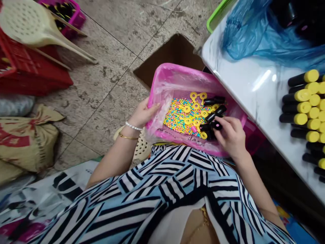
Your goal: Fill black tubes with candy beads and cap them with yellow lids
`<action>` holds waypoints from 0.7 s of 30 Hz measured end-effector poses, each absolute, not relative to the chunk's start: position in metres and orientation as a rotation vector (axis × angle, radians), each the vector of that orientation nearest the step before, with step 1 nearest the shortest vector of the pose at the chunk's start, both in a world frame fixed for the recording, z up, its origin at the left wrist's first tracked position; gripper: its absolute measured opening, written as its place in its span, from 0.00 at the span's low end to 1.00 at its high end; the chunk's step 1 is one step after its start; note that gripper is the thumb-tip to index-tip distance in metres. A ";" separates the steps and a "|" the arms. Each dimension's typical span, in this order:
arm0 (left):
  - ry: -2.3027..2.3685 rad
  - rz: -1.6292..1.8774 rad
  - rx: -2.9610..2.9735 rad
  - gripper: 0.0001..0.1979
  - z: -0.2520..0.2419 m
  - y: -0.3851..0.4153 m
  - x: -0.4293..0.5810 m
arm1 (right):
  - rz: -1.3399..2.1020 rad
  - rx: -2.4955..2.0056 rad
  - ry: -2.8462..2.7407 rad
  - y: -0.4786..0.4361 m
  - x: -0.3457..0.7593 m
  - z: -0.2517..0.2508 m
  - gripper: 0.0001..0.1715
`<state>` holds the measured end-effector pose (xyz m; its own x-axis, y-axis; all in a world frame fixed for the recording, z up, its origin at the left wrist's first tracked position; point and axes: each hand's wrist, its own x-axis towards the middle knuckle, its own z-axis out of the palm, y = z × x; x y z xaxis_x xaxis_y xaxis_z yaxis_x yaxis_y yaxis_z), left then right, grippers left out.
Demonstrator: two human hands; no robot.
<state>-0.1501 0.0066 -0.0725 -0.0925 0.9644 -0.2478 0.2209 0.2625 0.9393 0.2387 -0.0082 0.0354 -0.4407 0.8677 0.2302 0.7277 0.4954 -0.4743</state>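
While the L hand (145,113) clamps the tub's 9 o'clock rim, fingers closed on a pink plastic tub (175,79), the R hand (231,137) is curled shut over black tubes (212,118) at about 4 o'clock in the tub; can't tell exactly which tube it grips. Tub is held over the person's lap, lined w/ clear plastic, w/ small pastel beads (176,117) & yellow rings (195,117) inside, more black tubes lying on them at 2 o'clock. Pearl bracelet (133,126) & gold bangle (128,137) on L wrist. Just past tub at 12 o'clock, open cardboard box (172,57) on tile floor (106,101). At 2-3 o'clock, white marble-look table (243,67) w/ rows of yellow-capped black tubes (302,108); blue plastic bag (254,34) at 1 o'clock. Red crate (25,67) at 10 o'clock, sacks (27,142) at 9 o'clock.
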 end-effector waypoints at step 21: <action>1.704 1.108 1.196 0.27 -0.025 -0.008 -0.134 | 1.402 -0.872 -2.260 0.042 0.154 -0.005 0.20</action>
